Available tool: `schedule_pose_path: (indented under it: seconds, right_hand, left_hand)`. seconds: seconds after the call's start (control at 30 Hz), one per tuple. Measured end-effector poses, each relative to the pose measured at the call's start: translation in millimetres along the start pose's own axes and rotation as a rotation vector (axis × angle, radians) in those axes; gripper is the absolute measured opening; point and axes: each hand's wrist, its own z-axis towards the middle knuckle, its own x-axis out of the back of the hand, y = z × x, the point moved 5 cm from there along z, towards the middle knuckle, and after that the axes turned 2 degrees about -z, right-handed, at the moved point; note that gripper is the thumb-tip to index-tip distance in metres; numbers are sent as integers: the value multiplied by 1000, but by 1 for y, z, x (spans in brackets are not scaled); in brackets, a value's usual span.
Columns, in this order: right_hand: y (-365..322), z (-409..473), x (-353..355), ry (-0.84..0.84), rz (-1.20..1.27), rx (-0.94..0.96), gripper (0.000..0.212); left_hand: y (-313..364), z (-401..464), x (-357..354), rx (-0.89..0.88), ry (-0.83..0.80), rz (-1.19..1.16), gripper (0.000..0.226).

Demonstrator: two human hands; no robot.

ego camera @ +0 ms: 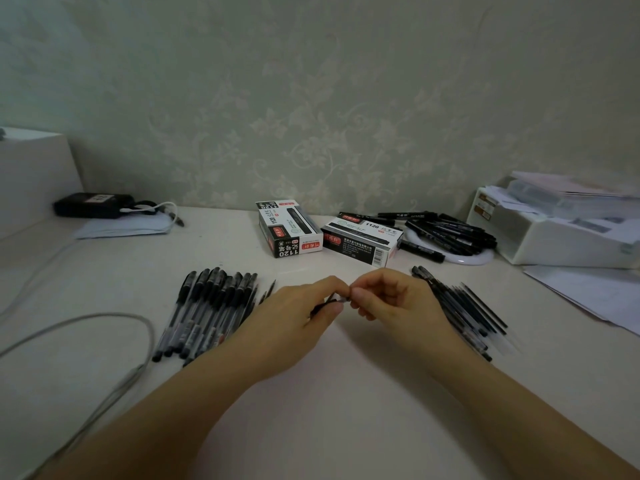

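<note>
One pale table (pixel 311 427) fills the lower half of the view, and everything else lies on it. Both hands meet over its middle. The left hand (pixel 294 323) has its fingers curled round a thin dark pen part (pixel 329 302). The right hand (pixel 391 303) pinches the other end of that part between thumb and forefinger, its other fingers folded under. The part is held just above the table, between the two hands.

Taking the hands as the dial's centre:
- A white organiser (pixel 554 237) stuffed with papers stands at 2 o'clock.
- A grey cable (pixel 86 320) loops at 8 o'clock.
- A heap of capped black pens (pixel 207 310) lies at 9 o'clock, just beside the left wrist.
- A row of uncapped pens and refills (pixel 464 306) lies at 3 o'clock.
- Black markers (pixel 450 230) are piled at 1 o'clock.
- Two marker boxes (pixel 291 230) sit at 12 o'clock.
- A black device (pixel 90 204) rests at 10 o'clock.
</note>
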Motion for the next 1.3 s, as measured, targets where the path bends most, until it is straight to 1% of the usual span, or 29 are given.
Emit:
schedule_pose_path:
  seconds: [0.17, 0.3, 0.4, 0.47, 0.6, 0.67, 0.7, 0.73, 0.8, 0.83, 0.87, 1.0, 1.07, 1.1, 1.2, 1.23, 1.3]
  right_hand:
    - [0, -2, -2, -40, 70, -20, 9]
    - [0, -2, -6, -71, 84, -26, 11]
    - [3, -1, -4, -64, 98, -52, 4]
    - [4, -2, -3, -47, 48, -63, 13]
    - [3, -4, -5, -16, -196, -26, 43]
    - [1, -4, -5, -10, -201, -27, 49]
    - [0, -4, -5, -10, -190, -26, 47]
    - [-1, -4, -4, -17, -180, -22, 41]
    - [-2, -4, -5, -58, -162, -5, 21]
    - [-2, -4, -6, -79, -164, 5, 14]
    - [-1, -4, -7, -91, -175, 10, 14]
    - [0, -5, -7, -70, -211, -3, 38]
    - [-1, -5, -7, -57, -199, -3, 42]
    - [-2, -4, -6, -56, -183, 1, 39]
    - [-1, -3, -6, -85, -160, 20, 17]
    - [0, -3, -7, -97, -166, 22, 13]
    - [3, -3, -7, -101, -172, 12, 18]
  left_hand:
    - [-1, 1, 1, 35, 26, 1, 8]
    - [0, 2, 1, 26, -4, 42, 19]
    - [2, 3, 0, -2, 6, 99, 20]
    - [2, 4, 0, -11, 28, 105, 20]
    - [2, 3, -2, -16, 49, 109, 18]
    - [1, 3, -1, -14, 55, 119, 16]
    - [1, 3, -1, -12, 61, 125, 16]
    - [0, 3, 0, -11, 67, 128, 15]
    - [0, 4, 1, -10, 73, 122, 15]
    - [0, 4, 1, -9, 70, 119, 15]
    - [0, 4, 1, -10, 66, 119, 16]
    - [3, 3, -1, -30, 59, 122, 15]
    - [4, 2, 0, -26, 65, 116, 15]
    - [3, 3, 1, -17, 71, 116, 15]
    - [1, 3, 4, 4, 82, 106, 15]
    - [1, 3, 4, 6, 79, 103, 16]
    - [2, 3, 4, -1, 74, 102, 17]
